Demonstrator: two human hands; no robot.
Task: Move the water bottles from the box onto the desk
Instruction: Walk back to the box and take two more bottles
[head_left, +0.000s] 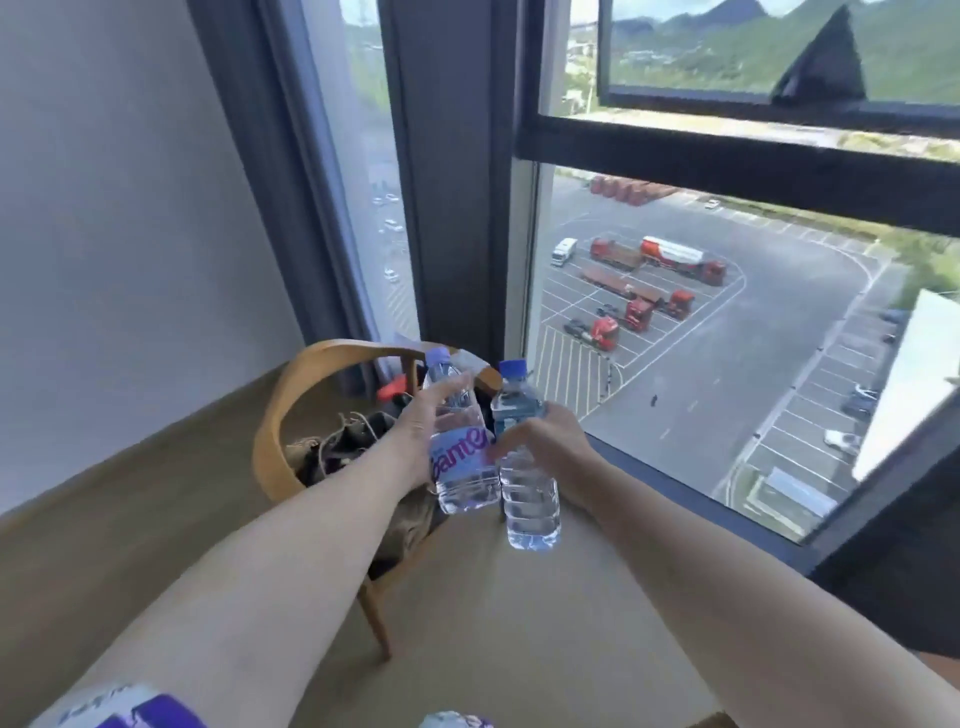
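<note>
Transfer step in progress. The left hand (415, 431) grips a purple-capped water bottle (460, 447); the right hand (540, 441) grips a blue-capped water bottle (527, 467). Both bottles are upright, touching, held over the tabletop (519, 649) beside a wooden chair (291, 395). Next: lower each and release. The box is not identifiable.

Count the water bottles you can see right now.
4. A clear plastic bottle with a purple label in the left hand, a blue-capped clear bottle in the right hand, and two partly cut off at the bottom edge. Others may be hidden.
</note>
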